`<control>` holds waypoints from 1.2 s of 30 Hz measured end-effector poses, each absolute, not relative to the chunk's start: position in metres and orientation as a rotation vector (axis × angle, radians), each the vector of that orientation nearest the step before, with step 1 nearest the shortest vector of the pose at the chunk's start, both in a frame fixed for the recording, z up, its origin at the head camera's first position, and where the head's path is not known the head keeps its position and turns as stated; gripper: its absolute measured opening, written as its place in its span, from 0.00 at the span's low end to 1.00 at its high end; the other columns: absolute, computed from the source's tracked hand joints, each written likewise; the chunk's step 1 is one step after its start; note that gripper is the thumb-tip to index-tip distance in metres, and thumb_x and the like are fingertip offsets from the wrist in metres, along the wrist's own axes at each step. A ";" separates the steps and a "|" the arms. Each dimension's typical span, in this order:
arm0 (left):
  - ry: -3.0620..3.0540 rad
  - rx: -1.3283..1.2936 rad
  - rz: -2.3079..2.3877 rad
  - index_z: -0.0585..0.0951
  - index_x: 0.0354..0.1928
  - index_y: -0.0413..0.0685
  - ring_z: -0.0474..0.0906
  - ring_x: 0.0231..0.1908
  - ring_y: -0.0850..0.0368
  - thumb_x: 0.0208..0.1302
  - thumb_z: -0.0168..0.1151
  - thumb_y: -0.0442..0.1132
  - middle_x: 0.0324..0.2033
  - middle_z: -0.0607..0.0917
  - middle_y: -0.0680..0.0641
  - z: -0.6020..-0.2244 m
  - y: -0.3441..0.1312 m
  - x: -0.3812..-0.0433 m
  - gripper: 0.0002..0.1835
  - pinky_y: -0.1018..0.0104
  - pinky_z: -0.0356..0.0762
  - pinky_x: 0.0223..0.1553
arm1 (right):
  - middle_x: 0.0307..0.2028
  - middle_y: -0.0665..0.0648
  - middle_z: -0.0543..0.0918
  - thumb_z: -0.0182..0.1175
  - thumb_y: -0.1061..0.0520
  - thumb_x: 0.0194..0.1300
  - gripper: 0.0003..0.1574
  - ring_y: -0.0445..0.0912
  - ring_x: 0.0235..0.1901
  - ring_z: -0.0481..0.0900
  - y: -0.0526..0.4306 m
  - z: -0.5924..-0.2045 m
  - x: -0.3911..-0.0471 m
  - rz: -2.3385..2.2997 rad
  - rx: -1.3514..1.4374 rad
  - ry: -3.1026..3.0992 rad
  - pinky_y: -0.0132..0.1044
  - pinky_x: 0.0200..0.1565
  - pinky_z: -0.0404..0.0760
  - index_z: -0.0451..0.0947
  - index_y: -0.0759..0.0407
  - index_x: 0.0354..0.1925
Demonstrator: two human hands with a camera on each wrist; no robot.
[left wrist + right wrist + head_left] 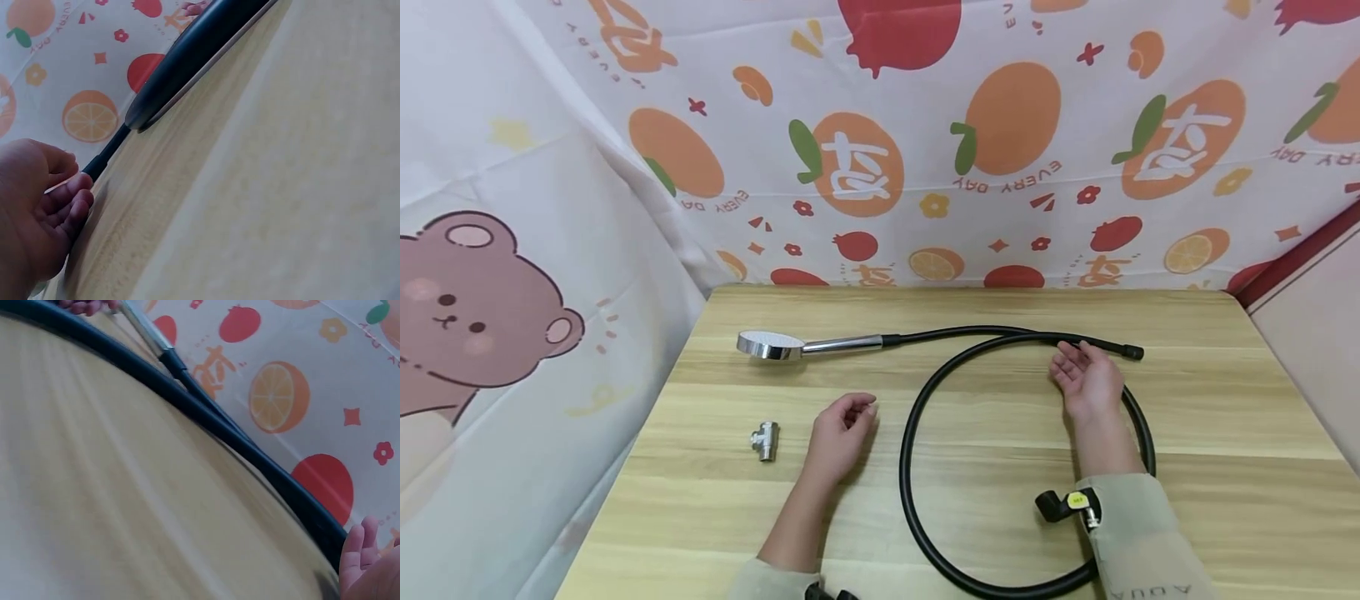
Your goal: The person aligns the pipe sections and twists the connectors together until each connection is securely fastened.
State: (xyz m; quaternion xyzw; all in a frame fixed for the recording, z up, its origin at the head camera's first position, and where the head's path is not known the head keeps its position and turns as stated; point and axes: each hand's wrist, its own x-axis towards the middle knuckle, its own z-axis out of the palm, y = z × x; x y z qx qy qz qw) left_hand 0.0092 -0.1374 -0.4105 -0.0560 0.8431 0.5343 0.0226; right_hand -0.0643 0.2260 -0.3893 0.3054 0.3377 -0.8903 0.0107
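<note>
A chrome hand shower (842,343) lies near the back of the table, its round head to the left. From its handle runs a black hose (905,467), which makes a big loop and ends in a dark connector (1132,352) at the right. My left hand (842,437), fingers loosely bent, holds nothing between the loop and a small chrome tee fitting (765,441). My right hand (1088,383) is over the upper right of the loop, palm turned inward, fingers relaxed and right at the hose in the right wrist view. It grips nothing.
The wooden table (700,517) has its back edge against a fruit-printed cloth (925,167). On the left hangs a pale cloth with a bear (482,292). A black wrist mount (1056,506) sits on the right sleeve.
</note>
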 end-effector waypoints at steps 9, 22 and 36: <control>2.650 -0.013 1.543 0.79 0.58 0.47 0.75 0.39 0.56 0.67 0.63 0.40 0.40 0.81 0.49 -0.402 -0.139 0.001 0.18 0.65 0.78 0.41 | 0.32 0.55 0.87 0.49 0.47 0.76 0.38 0.45 0.25 0.80 0.247 -0.376 -0.086 -2.622 1.054 0.803 0.34 0.32 0.82 0.41 0.29 0.74; 2.593 0.026 1.571 0.75 0.62 0.47 0.78 0.47 0.55 0.69 0.61 0.43 0.49 0.82 0.48 -0.398 -0.146 -0.006 0.21 0.58 0.81 0.52 | 0.17 0.52 0.69 0.62 0.46 0.68 0.14 0.45 0.18 0.70 0.252 -0.378 -0.099 -2.736 1.313 0.772 0.33 0.21 0.71 0.68 0.48 0.41; 2.836 -0.416 1.642 0.79 0.55 0.43 0.81 0.41 0.59 0.71 0.59 0.44 0.46 0.85 0.44 -0.370 -0.249 0.022 0.17 0.77 0.81 0.38 | 0.38 0.64 0.86 0.68 0.63 0.60 0.27 0.53 0.38 0.85 0.218 -0.368 -0.071 -3.402 1.076 1.403 0.38 0.38 0.84 0.74 0.56 0.58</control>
